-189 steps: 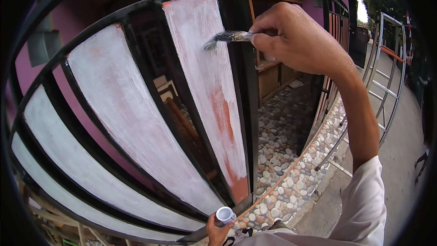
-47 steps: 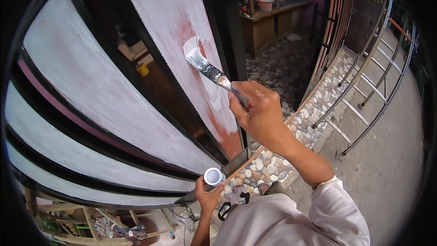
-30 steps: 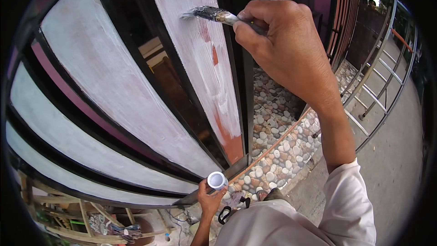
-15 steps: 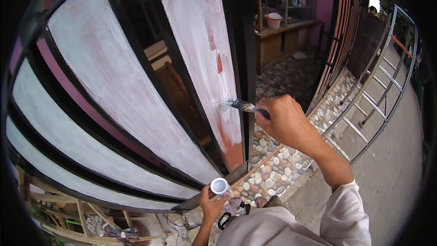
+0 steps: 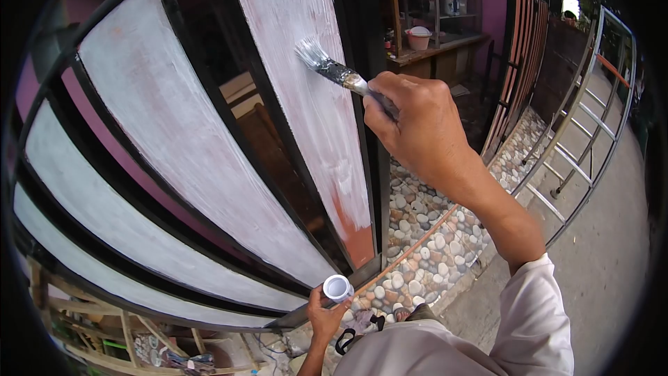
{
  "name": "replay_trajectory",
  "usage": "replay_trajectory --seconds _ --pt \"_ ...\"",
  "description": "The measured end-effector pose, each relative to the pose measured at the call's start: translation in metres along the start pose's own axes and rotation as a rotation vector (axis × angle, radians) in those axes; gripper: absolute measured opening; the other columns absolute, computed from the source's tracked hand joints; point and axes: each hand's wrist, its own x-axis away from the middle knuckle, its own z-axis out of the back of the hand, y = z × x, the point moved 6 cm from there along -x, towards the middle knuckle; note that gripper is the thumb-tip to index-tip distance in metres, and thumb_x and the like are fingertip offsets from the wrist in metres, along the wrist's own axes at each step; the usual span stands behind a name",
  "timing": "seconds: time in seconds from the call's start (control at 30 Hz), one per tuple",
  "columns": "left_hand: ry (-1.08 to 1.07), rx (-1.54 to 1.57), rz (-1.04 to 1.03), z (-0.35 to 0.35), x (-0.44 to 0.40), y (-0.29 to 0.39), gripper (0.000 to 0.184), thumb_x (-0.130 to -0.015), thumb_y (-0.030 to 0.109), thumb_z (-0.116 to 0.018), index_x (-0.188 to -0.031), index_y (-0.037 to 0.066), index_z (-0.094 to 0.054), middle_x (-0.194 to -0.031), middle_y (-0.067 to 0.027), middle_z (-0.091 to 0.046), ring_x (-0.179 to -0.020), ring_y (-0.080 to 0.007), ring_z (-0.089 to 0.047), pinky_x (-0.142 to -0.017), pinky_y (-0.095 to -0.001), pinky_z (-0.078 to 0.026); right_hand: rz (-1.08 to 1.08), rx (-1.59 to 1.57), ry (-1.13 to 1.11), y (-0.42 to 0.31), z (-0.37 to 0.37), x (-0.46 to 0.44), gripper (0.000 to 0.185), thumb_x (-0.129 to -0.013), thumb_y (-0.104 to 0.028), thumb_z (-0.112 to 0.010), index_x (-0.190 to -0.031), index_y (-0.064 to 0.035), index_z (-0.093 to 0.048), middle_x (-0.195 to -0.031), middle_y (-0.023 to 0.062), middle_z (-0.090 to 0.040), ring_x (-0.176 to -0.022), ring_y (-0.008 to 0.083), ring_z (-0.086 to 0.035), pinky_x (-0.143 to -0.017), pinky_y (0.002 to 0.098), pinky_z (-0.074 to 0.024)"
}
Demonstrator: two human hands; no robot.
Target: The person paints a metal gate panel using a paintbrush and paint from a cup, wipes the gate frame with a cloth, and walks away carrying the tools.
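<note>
My right hand (image 5: 421,129) is closed round the handle of a paintbrush (image 5: 337,73). The white-coated bristles touch the upper part of a tall panel (image 5: 306,90), which is streaked with white and shows bare orange-red near its bottom. Low in the view, my left hand (image 5: 325,317) is wrapped round a small white cup (image 5: 337,288) with pale paint inside. Black metal bars (image 5: 257,90) frame the panel. To its left, a wider white panel (image 5: 174,111) shows faint pink patches.
A metal ladder (image 5: 581,125) stands at the right on grey pavement (image 5: 584,264). Rounded pebbles (image 5: 438,257) cover a strip beside the fence. Behind the bars are a glass case (image 5: 456,14) and a pink bucket (image 5: 418,39). Wooden pieces (image 5: 125,338) lie at the lower left.
Since half a second ago, my right hand and the brush have moved up and left along the panel. White now covers the orange-red patch at mid-panel. My left hand still holds the cup.
</note>
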Motion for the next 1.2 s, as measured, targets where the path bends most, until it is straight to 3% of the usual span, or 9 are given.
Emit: replay_trajectory --seconds 0.17,0.37,0.5,0.67,0.73,0.83,0.87,1.0,1.2 --pt "0.002 -0.077 -0.039 -0.001 -0.002 0.003 0.056 -0.069 0.006 -0.089 -0.115 -0.002 -0.058 -0.105 -0.0116 -0.069 -0.098 -0.0181 -0.068 -0.089 -0.0344 -0.054 -0.072 0.028 -0.635 0.021 -0.041 0.076 0.016 -0.084 -0.008 -0.06 -0.087 0.0062 -0.067 -0.073 0.025 -0.066 -0.07 0.0423 -0.068 -0.067 0.0486 -0.055" --pt "0.012 -0.09 -0.027 0.002 -0.005 -0.006 0.064 -0.064 0.016 -0.094 -0.116 -0.002 -0.06 -0.105 -0.0118 -0.067 -0.094 -0.02 -0.066 -0.082 -0.0338 -0.054 0.037 -0.098 0.139 -0.019 0.044 -0.006 0.013 -0.085 -0.006 -0.066 -0.084 0.0067 -0.066 -0.065 0.0213 -0.064 -0.059 0.037 -0.066 -0.057 0.0389 -0.0515" --pt "0.01 -0.106 -0.024 0.001 -0.005 0.0 0.065 -0.063 0.017 -0.095 -0.115 -0.001 -0.061 -0.105 -0.012 -0.067 -0.092 -0.0204 -0.067 -0.082 -0.034 -0.054 0.16 -0.047 0.275 -0.035 0.045 -0.043 0.015 -0.088 -0.008 -0.064 -0.091 0.0064 -0.067 -0.068 0.0226 -0.065 -0.061 0.0359 -0.068 -0.06 0.042 -0.0543" --pt "0.012 -0.087 -0.055 0.0 -0.007 -0.006 0.063 -0.064 0.017 -0.094 -0.114 -0.002 -0.062 -0.105 -0.0129 -0.067 -0.094 -0.0215 -0.069 -0.084 -0.035 -0.056 0.14 0.068 0.076 -0.026 0.009 -0.006 0.015 -0.086 -0.009 -0.068 -0.093 0.0045 -0.068 -0.068 0.019 -0.065 -0.053 0.0308 -0.06 -0.054 0.0373 -0.0469" --pt "0.013 -0.068 -0.057 0.0 -0.007 -0.006 0.063 -0.064 0.017 -0.094 -0.114 -0.002 -0.062 -0.105 -0.0129 -0.067 -0.094 -0.0215 -0.069 -0.083 -0.0349 -0.056 0.078 0.07 -0.319 -0.017 0.004 0.011 0.014 -0.085 -0.007 -0.068 -0.092 0.0052 -0.068 -0.069 0.0186 -0.065 -0.053 0.0266 -0.059 -0.053 0.0358 -0.046" --pt "0.001 -0.06 -0.061 0.0 -0.007 -0.008 0.062 -0.064 0.017 -0.094 -0.114 -0.002 -0.062 -0.105 -0.0129 -0.068 -0.094 -0.0216 -0.069 -0.083 -0.0348 -0.056 -0.024 -0.011 -0.134 -0.013 0.028 -0.009 0.012 -0.084 -0.005 -0.067 -0.09 0.0059 -0.068 -0.068 0.0172 -0.064 -0.051 0.0216 -0.056 -0.052 0.0341 -0.0443" --pt "-0.008 -0.064 -0.069 0.0 -0.008 -0.009 0.062 -0.064 0.017 -0.094 -0.114 -0.002 -0.062 -0.105 -0.013 -0.068 -0.094 -0.0216 -0.069 -0.083 -0.0348 -0.056 0.001 -0.012 -0.03 -0.016 0.039 -0.022 0.016 -0.084 -0.009 -0.062 -0.083 0.0068 -0.067 -0.068 0.0243 -0.065 -0.066 0.0397 -0.067 -0.067 0.0447 -0.0544" --pt "-0.012 -0.071 -0.054 0.0 -0.008 -0.011 0.063 -0.064 0.017 -0.094 -0.115 -0.002 -0.061 -0.105 -0.0133 -0.068 -0.094 -0.0216 -0.069 -0.082 -0.0348 -0.056 -0.024 0.012 0.089 -0.011 0.043 -0.04 0.017 -0.085 -0.009 -0.062 -0.086 0.007 -0.068 -0.07 0.0243 -0.065 -0.067 0.0412 -0.067 -0.068 0.0452 -0.0545" --pt "-0.04 -0.125 -0.047 -0.005 -0.009 0.0 0.059 -0.068 0.013 -0.092 -0.116 -0.001 -0.06 -0.103 -0.0115 -0.072 -0.096 -0.0184 -0.07 -0.088 -0.0343 -0.055 -0.022 0.008 -0.255 -0.004 0.019 0.01 0.013 -0.082 -0.007 -0.064 -0.084 0.0057 -0.066 -0.07 0.0243 -0.064 -0.067 0.0419 -0.066 -0.067 0.0471 -0.0537"
